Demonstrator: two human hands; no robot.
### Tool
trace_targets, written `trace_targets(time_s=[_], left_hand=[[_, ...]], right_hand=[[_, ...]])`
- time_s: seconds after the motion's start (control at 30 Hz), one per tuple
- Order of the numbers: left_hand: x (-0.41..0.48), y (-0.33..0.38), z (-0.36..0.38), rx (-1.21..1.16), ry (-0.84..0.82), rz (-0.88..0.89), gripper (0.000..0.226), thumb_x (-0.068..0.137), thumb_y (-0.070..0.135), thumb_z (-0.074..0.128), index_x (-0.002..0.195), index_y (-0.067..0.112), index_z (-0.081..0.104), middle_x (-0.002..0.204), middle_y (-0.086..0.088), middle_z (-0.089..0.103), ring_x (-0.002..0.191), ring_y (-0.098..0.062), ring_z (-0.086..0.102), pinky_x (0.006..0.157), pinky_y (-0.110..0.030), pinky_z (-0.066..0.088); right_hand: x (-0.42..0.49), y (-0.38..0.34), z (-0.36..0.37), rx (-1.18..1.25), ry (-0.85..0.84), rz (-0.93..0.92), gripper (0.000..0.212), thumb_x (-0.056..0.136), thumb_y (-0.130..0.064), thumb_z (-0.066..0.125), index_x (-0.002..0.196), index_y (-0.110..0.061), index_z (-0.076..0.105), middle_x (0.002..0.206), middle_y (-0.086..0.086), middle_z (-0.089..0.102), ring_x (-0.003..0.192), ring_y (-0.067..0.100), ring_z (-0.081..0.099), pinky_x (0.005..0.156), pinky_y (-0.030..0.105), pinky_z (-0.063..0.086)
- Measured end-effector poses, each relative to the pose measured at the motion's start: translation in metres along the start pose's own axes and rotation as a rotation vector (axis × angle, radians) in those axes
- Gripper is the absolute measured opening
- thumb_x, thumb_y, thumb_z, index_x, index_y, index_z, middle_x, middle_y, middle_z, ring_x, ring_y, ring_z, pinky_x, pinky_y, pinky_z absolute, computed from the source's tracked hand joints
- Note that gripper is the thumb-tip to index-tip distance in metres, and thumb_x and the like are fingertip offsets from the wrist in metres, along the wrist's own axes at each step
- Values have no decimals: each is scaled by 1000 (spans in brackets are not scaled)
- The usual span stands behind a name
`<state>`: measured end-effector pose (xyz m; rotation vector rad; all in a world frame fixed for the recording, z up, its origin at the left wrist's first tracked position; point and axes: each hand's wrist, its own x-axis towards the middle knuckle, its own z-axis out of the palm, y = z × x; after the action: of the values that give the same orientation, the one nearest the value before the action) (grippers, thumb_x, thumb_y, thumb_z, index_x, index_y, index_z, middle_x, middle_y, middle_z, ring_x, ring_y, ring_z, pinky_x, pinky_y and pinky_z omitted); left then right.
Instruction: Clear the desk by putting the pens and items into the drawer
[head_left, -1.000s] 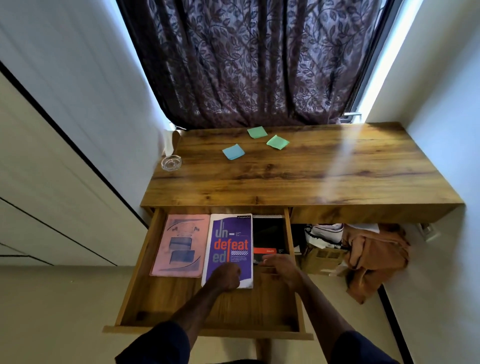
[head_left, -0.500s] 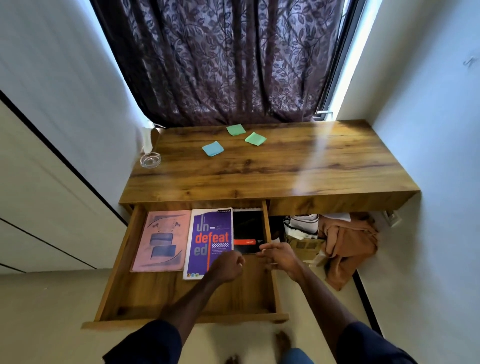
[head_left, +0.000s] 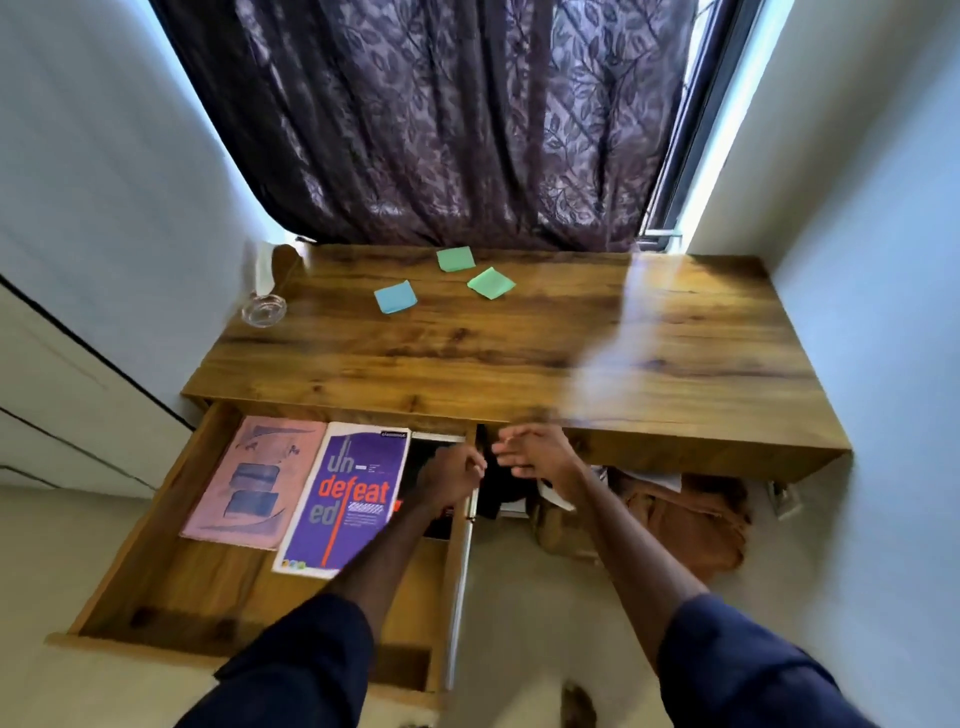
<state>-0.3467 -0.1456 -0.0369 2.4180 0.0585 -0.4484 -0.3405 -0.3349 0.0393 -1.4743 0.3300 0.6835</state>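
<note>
Drawer (head_left: 156, 525): pulled out from under the left part of the desk (head_left: 519, 358), open to the top.
My left hand (head_left: 449, 475): over the drawer's right end, fingers curled into a fist; I see nothing in it, though the picture is blurred there.
My right hand (head_left: 530, 452): just past the drawer's right wall, close to my left hand but not touching it, fingers loose and slightly spread, holding nothing.
Pink book (head_left: 254, 483): flat in the drawer at its left end, toward the back.
Purple book (head_left: 348, 499): flat in the drawer, just right of the pink one, with "undefeated" on its cover.
Black notebook (head_left: 422, 457): in the drawer's right end beside the purple book, mostly hidden under my left hand and forearm.
Blue sticky note (head_left: 396, 296): on the desk top, well behind the drawer.
Two green sticky notes (head_left: 455, 259) (head_left: 491, 283): on the desk top, farther back from the drawer than the blue one and near each other.
Glass dish (head_left: 264, 310): on the desk's back left corner, behind the drawer's left end.
Brown cloth (head_left: 691, 519): heaped on the floor under the desk, right of the drawer.
Curtain (head_left: 441, 130): hangs at the wall, far behind the drawer.
</note>
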Motion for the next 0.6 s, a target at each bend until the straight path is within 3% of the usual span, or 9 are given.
trace_targets(time_s=[0.13,0.27,0.37,0.43,0.6], left_hand=[[22,50,9,-25,19,-8,21,78,19,56,74,30,73,83,12,76,85,-10,72,78,-25,56],[62,39,9,-79,68,-35,25,67,40,44,71,46,68,79,21,73,82,-4,71,82,-34,59],[68,57,-19,-84,100,-104,22,69,32,46,68,38,68,82,17,75,84,-7,72,81,-30,59],[86,57,-32,-84,143,-152,21,70,28,48,67,35,67,84,13,76,85,-12,72,81,-31,59],[159,41,-63,-62,241,-222,16,83,22,58,73,32,65,96,6,76,93,-19,71,85,-33,57]], right_hand=[[13,-32,-28,-64,-10,-19,16,102,-4,48,105,-7,63,96,13,72,62,14,67,54,22,50],[36,-63,-45,-115,-16,-10,16,103,-4,45,105,-6,61,95,12,72,57,11,67,48,19,48],[55,-76,-51,-127,5,-23,24,101,-2,46,118,3,62,109,20,73,67,17,66,53,23,46],[68,-87,-51,-147,-3,-22,27,100,-1,46,121,4,62,108,20,73,69,18,67,57,24,44],[127,-121,-54,-219,-31,-33,17,98,0,53,110,1,66,103,20,72,67,18,67,53,24,40]])
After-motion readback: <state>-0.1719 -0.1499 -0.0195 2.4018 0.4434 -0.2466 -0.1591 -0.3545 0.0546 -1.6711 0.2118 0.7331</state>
